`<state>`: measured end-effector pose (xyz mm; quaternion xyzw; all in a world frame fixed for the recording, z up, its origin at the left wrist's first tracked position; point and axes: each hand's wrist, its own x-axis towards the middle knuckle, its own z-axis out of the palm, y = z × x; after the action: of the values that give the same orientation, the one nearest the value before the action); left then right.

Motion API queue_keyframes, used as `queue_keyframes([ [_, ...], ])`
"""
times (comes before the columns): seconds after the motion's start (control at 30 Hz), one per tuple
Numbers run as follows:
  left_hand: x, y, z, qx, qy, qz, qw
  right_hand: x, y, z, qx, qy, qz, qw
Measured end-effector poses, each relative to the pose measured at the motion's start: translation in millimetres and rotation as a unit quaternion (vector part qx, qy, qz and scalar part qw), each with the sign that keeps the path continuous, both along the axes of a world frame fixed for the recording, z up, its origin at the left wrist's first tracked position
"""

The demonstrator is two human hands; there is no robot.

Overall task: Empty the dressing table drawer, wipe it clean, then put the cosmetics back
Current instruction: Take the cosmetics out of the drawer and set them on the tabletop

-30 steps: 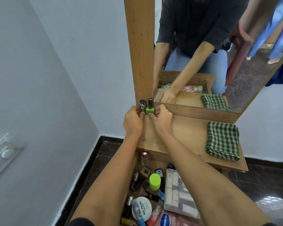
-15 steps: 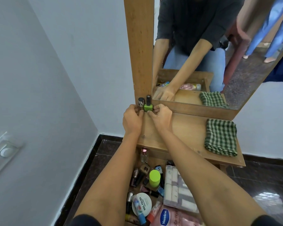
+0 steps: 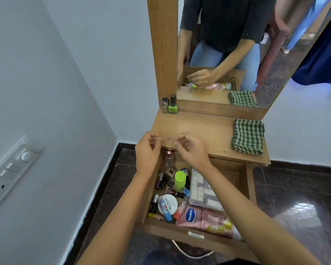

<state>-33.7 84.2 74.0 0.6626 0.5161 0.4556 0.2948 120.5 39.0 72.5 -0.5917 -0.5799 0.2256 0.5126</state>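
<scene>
a pale wall (image 3: 84, 73) meets a dark tiled floor (image 3: 294, 197) in a corner, with a switch panel (image 3: 8, 173) on the left. a wooden bench (image 3: 199, 129) with a tall mirror (image 3: 237, 54) stands there. at the bench's back left corner, against the mirror frame, two small bottles stand upright and touching: a green polish (image 3: 173, 108) and a clear bottle (image 3: 165, 106) with a black cap. a checked cloth (image 3: 247, 136) lies folded on the bench's right side.

the left grip (image 3: 147, 150) and right grip (image 3: 191, 150) hover side by side over the bench's front edge, apart from each other. both are released, with fingers loosely curled and grasping nothing. the two bottles stand well ahead of both grips.

just below the grips the drawer (image 3: 180, 230) is pulled out and crowded with cosmetics. these include a green-capped tube (image 3: 180, 180), a round white tub (image 3: 169, 204), a pink pouch (image 3: 204, 219) by the front wall, a pale palette (image 3: 203, 190) to the right, and dark bottles (image 3: 161, 180) on the left.
</scene>
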Motion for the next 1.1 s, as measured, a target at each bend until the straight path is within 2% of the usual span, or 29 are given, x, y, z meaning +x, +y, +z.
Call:
queue_keyframes([
  [0.1, -13, -30, -11, -0.017, 0.051, -0.021, 0.998, -5, -34, -12, -0.009, -0.025, 0.028, 0.999],
  [0.2, -19, -44, -22, -0.077, 0.190, -0.068, 0.976, -6, -55, -21, -0.036, -0.029, 0.024, 0.999],
  [0.27, -19, -48, -24, -0.072, 0.303, -0.086, 0.946, -6, -63, -28, -0.074, -0.030, 0.019, 0.997],
  [0.37, -12, -54, -22, -0.042, 0.416, -0.100, 0.903, -3, -69, -41, -0.123, -0.043, -0.004, 0.991],
  [0.47, -2, -59, -25, -0.003, 0.538, -0.117, 0.835, 8, -67, -52, -0.182, -0.130, -0.032, 0.974],
  [0.53, 3, -62, -30, 0.004, 0.586, -0.123, 0.801, 13, -64, -57, -0.220, -0.169, -0.020, 0.960],
  [0.6, 5, -64, -35, 0.001, 0.614, -0.118, 0.780, 15, -62, -59, -0.255, -0.192, 0.007, 0.948],
  [0.7, 9, -66, -39, 0.003, 0.627, -0.114, 0.771, 15, -60, -57, -0.278, -0.209, 0.033, 0.937],
  [1.1, 15, -74, -45, -0.025, 0.612, -0.066, 0.787, 11, -43, -58, -0.329, -0.297, 0.086, 0.893],
])
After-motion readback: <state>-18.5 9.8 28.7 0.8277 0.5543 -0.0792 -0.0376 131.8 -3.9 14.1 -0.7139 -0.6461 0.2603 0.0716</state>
